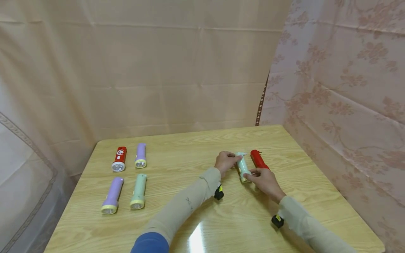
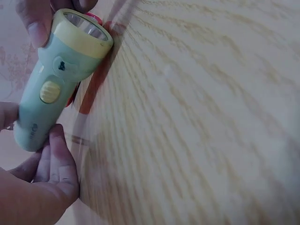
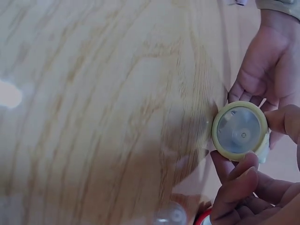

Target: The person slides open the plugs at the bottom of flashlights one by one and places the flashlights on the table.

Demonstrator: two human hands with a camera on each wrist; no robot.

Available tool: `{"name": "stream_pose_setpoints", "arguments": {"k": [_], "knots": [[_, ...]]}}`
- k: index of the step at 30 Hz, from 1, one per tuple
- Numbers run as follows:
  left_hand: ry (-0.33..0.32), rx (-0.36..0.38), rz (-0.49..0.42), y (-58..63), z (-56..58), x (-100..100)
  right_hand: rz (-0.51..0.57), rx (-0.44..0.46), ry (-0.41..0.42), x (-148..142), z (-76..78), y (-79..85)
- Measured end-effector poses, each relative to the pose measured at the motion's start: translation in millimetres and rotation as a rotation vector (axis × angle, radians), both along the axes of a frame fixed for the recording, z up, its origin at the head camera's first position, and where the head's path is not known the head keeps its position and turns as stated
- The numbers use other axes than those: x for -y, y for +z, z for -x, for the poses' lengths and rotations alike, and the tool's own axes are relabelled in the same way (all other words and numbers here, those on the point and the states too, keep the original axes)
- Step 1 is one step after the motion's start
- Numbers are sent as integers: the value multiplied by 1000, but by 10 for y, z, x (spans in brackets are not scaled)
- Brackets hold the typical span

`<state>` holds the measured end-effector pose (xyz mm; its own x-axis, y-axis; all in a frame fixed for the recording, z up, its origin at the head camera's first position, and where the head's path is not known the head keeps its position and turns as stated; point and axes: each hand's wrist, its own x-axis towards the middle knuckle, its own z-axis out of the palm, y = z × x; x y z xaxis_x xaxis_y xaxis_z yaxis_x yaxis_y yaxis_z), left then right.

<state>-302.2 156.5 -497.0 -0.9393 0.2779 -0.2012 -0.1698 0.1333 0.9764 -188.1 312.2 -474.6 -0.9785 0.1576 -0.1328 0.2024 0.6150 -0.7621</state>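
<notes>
A mint-green flashlight (image 1: 242, 168) with a pale yellow head is held between both hands at the right part of the table. My left hand (image 1: 226, 162) pinches its tail end, while my right hand (image 1: 264, 182) pinches it by the head. In the left wrist view the switch and yellow head of this flashlight (image 2: 51, 89) show, with fingers at both ends. Its round lens (image 3: 239, 130) faces the right wrist camera. Just right of it lies a red flashlight (image 1: 258, 159), its head hidden behind my right hand.
On the left of the wooden table (image 1: 177, 158) lie a red flashlight (image 1: 119, 159), a purple flashlight (image 1: 141, 154), another purple flashlight (image 1: 113, 195) and a green flashlight (image 1: 138, 190). Curtains (image 1: 177, 70) hang behind and along the sides.
</notes>
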Motion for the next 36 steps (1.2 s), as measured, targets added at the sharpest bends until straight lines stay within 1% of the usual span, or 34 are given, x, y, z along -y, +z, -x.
{"name": "stream_pose_setpoints", "arguments": {"k": [3, 10, 16, 21, 24, 30, 33, 36], "knots": [[-17, -3, 13, 18, -3, -9, -47, -30, 4, 2, 7, -1], [-19, 21, 16, 65, -37, -42, -156, -91, 29, -10, 15, 3], [-12, 3, 24, 76, -80, -40, -217, -138, 89, -12, 33, 2], [-44, -16, 26, 80, -75, -92, -252, -158, 69, -53, 29, 35], [-46, -39, 60, 72, -57, -123, -283, -174, 62, -57, 28, 54], [-29, -69, 171, 62, -47, -179, -311, -179, 65, -62, 24, 53], [-36, -71, 195, 71, -55, -194, -322, -181, 73, -64, 30, 49], [-51, -64, 199, 82, -68, -202, -334, -196, 83, -67, 35, 56]]}}
